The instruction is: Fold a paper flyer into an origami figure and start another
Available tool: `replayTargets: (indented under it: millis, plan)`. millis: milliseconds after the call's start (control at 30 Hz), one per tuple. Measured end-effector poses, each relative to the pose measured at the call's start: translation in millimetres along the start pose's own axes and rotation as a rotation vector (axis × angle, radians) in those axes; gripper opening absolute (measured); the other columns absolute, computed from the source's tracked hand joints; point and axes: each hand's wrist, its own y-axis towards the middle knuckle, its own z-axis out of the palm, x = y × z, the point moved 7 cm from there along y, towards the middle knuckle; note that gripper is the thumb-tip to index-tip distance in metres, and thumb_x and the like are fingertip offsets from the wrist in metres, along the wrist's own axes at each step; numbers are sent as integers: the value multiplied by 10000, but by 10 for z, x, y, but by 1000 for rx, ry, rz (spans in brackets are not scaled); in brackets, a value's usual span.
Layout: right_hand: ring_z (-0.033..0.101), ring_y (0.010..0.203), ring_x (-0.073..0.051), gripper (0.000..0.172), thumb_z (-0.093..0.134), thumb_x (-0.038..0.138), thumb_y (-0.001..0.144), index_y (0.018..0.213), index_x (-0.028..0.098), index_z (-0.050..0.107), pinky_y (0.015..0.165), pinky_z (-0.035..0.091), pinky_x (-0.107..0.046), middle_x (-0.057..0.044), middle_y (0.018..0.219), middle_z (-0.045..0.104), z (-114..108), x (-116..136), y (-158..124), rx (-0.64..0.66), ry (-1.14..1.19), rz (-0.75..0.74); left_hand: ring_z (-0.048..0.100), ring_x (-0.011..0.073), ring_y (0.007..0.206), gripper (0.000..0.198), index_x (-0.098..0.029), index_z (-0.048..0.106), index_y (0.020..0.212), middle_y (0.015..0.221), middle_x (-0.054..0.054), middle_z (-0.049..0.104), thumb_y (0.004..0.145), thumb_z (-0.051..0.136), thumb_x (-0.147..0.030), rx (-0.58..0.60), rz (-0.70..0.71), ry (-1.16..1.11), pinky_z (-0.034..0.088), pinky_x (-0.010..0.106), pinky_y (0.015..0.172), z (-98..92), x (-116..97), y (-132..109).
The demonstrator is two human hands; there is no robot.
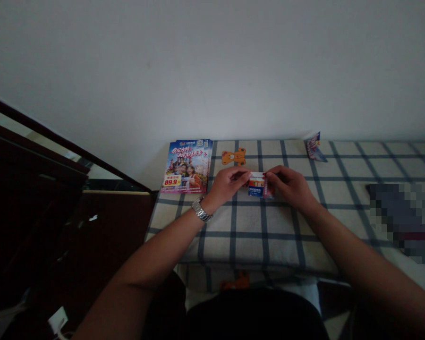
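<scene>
Between my two hands is a small folded leaflet (256, 184), printed in blue, white and pink, just above or on the checked tablecloth. My left hand (229, 183), with a metal watch (201, 210) at its wrist, pinches the leaflet's left upper edge. On the other side my right hand (286, 184) grips the right upper edge between thumb and fingers. To the left lies a stack of colourful flyers (186, 167) marked 89.9. A folded flyer piece (315, 148) stands tilted near the wall at the back right.
A checked tablecloth (248, 219) with bear prints covers the table, which meets a pale wall (212, 71). On the right lies a dark, pixelated flat object (403, 222). Dark wooden furniture (31, 198) stands at the left, and a white plug-like item (58, 321) is low down there.
</scene>
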Motion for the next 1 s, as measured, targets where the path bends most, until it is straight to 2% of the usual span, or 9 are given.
replayTargets:
  millis: [233,433,767,867,1000]
  plan:
    - [665,651,-194,360,685,589,960,926,232,722,631,541,-323,-26,749,729,29,-30,-3,28,24,5,718,168,883,341,-185,726,1019,970,51,763,994,680,-521,-3,18,36,578,282,815,6,-61,-16]
    - [682,754,-214,336,656,563,984,943,235,720,699,557,-336,-38,843,738,107,-27,-23,145,1,-13,683,163,839,357,-177,698,965,921,43,735,1010,647,-528,-18,23,95,550,277,774,0,-121,-24]
    - [647,697,-178,309,659,529,992,961,226,713,632,519,-293,-19,816,712,196,2,-56,228,17,-2,666,148,776,273,-190,703,947,846,17,719,1027,639,-443,89,59,167,507,261,717,90,-164,-45]
    - [637,683,-178,326,658,541,989,935,223,705,613,511,-293,-22,804,711,193,-24,-44,218,-16,-7,674,149,787,260,-192,702,964,862,19,723,1038,628,-430,90,70,179,515,265,726,108,-165,-54]
    - [643,677,-185,315,661,539,988,933,233,712,614,514,-308,-24,804,719,157,-35,-21,172,-62,-19,716,162,872,253,-198,718,1006,957,36,763,1037,640,-437,59,65,135,563,290,818,104,-143,-54]
